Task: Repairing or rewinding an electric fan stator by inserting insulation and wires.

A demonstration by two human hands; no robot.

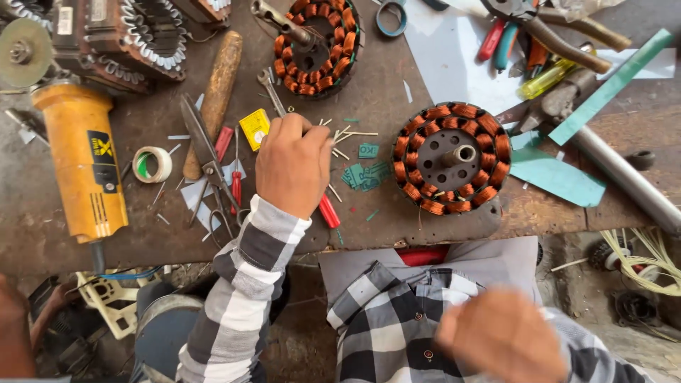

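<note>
Left hand (293, 164) closed over sticks (345, 133) left of stator (452, 157); right hand (502, 342) below stator, blurred, grip unclear.

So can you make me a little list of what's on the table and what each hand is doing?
Place: messy brown workbench
Left hand: reaching over small sticks, beside a red-handled screwdriver
Right hand: blurred, near the lap, grip unclear
Middle: copper coil ring lying flat, metal shaft in its middle
Top: second copper coil ring
Left side: yellow grinder, tape roll, scissors
Scraps: green paper bits
</note>
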